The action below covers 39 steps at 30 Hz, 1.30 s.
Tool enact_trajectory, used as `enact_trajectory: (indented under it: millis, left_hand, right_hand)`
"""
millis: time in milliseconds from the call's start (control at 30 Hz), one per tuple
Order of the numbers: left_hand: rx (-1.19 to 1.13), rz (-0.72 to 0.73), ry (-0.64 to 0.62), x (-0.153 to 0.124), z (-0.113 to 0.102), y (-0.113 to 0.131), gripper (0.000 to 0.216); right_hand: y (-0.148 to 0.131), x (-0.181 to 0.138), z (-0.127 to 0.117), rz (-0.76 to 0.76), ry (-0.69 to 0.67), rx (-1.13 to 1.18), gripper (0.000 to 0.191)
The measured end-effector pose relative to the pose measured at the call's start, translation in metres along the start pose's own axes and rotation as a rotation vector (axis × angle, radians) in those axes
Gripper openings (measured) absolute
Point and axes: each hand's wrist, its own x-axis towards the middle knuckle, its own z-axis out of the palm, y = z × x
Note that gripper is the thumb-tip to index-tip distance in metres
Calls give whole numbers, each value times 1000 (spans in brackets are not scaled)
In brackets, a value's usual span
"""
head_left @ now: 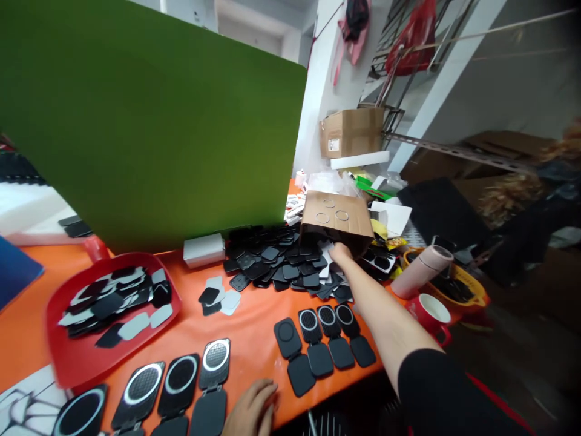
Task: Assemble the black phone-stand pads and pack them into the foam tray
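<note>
My right hand (pixel 340 253) reaches into the mouth of a cardboard box (pixel 338 209) lying on its side, by some white pieces (pixel 325 270); its fingers are partly hidden. Around the opening spreads a heap of black square plates (pixel 290 271). At the table's front edge my left hand (pixel 252 409) rests with loosely bent fingers, holding nothing visible. To its right lie several hinged black folding stands with rings (pixel 310 326), unfolded in a row. More ringed stands (pixel 181 376) lie to its left.
A red scoop-shaped tray (pixel 68 363) holds black and grey plates. A small loose pile (pixel 221 297) lies mid-table. The green board (pixel 172 133) stands behind. On the right are a pink bottle (pixel 422 270), a red mug (pixel 433 310) and a yellow basket (pixel 476 295).
</note>
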Motion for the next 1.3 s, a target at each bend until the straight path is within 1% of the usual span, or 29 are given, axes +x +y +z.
enact_trajectory:
  millis: [67, 133, 200, 267, 333, 367, 433, 500, 567, 667, 767, 867, 933, 1000, 1033, 1067, 1100, 1133, 1200, 1233, 1267, 1300]
  left_hand:
    - [-37, -56, -33, 0, -4, 6, 26]
    - [-98, -118, -71, 1, -8, 11, 26]
    - [-178, -186, -87, 5, -12, 15, 26]
    - [-273, -258, -76, 14, -18, 17, 25]
    - [-393, -336, -39, 29, -26, 18, 27]
    - [-468, -384, -13, 38, -30, 19, 29]
    - [-659, -510, 59, 59, -38, 19, 40]
    - [-833, -626, 129, 80, -43, 17, 55]
    - [-908, -671, 173, 100, -46, 10, 61]
    - [-856, -666, 211, 119, -52, -10, 53]
    - [-746, -694, 251, 125, -62, -33, 49]
    - [-651, -728, 281, 126, -72, -47, 54]
    - [-606, -729, 304, 125, -76, -47, 60]
    - [-589, -709, 319, 124, -76, -40, 62]
    - [-596, -697, 314, 123, -76, -34, 59]
    - [-613, -691, 296, 121, -75, -27, 53]
    - [-633, -689, 263, 118, -73, -20, 46]
    - [-684, -694, 209, 115, -72, -14, 42]
    - [-912, -720, 101, 107, -72, -3, 49]
    - [-1066, -742, 81, 102, -72, 0, 51]
    - [-1218, -772, 89, 98, -72, 3, 49]
    - [-1343, -809, 124, 94, -73, 5, 45]
  right_hand:
    - [-6, 2, -17, -50, 47, -54, 19]
    - [-7, -5, -31, -101, 97, -98, 20]
    - [-1, -21, -40, -145, 137, -133, 22]
    - [8, -44, -37, -221, 186, -124, 26]
    - [15, -69, -22, -336, 215, -15, 32]
    - [16, -80, -10, -379, 183, 80, 35]
    - [12, -97, 21, -417, 45, 277, 40]
    - [-1, -109, 54, -438, -90, 380, 45]
    - [-18, -117, 82, -475, -161, 379, 46]
    - [-38, -120, 108, -515, -200, 299, 40]
    - [-42, -115, 115, -498, -172, 202, 35]
    - [-37, -107, 113, -452, -119, 141, 34]
    - [-33, -104, 108, -429, -82, 128, 35]
    - [-29, -107, 104, -418, -37, 133, 36]
    - [-27, -111, 101, -430, 4, 150, 37]
    - [-25, -118, 100, -467, 57, 178, 38]
    - [-22, -126, 98, -543, 112, 212, 38]
    - [-18, -136, 97, -663, 159, 243, 37]
    - [-11, -159, 95, -987, 200, 275, 36]
    - [-7, -171, 95, -1147, 192, 268, 35]
    - [-4, -181, 95, -1275, 176, 253, 34]
    - [-2, -190, 94, -1355, 158, 237, 32]
